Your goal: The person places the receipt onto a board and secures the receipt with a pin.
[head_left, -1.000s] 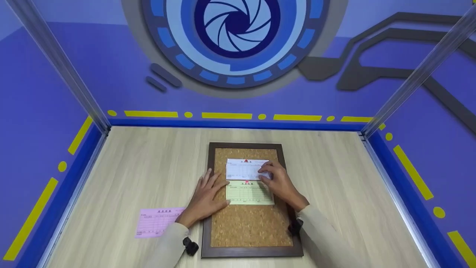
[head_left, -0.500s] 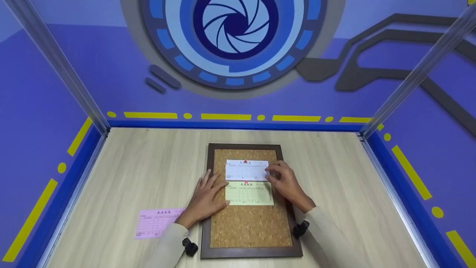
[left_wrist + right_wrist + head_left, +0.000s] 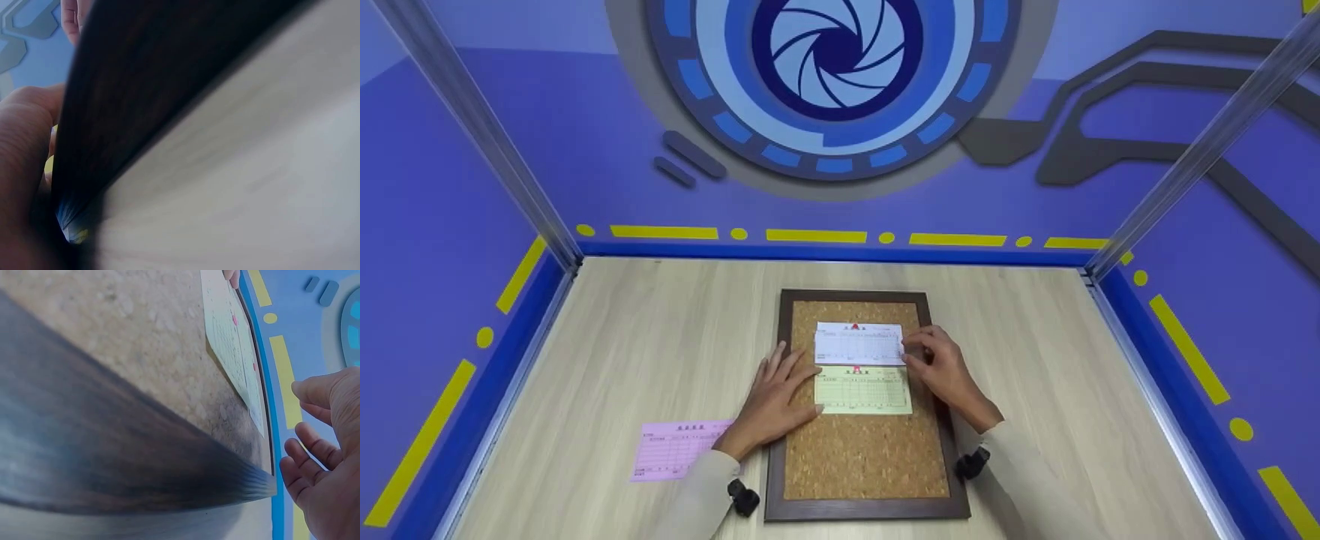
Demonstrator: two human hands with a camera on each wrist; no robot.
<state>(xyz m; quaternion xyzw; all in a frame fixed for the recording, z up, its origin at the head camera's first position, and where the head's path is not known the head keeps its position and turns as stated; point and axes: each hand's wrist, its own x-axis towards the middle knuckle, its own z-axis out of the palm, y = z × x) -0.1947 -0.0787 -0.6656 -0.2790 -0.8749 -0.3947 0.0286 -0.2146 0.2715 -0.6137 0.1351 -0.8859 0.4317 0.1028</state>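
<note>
A cork board (image 3: 866, 461) in a dark brown frame lies on the table. On it a white slip (image 3: 858, 346) sits above a green slip (image 3: 862, 391), each with a red pin at its top edge. The left hand (image 3: 772, 401) rests spread over the board's left side, fingertips at the green slip's left edge. Beside the white slip's right edge is the right hand (image 3: 949, 371), fingers bent loosely; the right wrist view shows that hand (image 3: 332, 450) with nothing held. In the left wrist view, part of the left hand (image 3: 25, 140) appears beside the dark frame (image 3: 129, 84).
A pink slip (image 3: 671, 452) lies on the table (image 3: 585, 420) left of the board, partly under the left forearm. Blue panels (image 3: 840, 202) stand behind and at both sides, with metal posts at the corners.
The right hand has moved right, off the white slip to beside its right edge, uncovering more of it. The left hand has stayed where it was.
</note>
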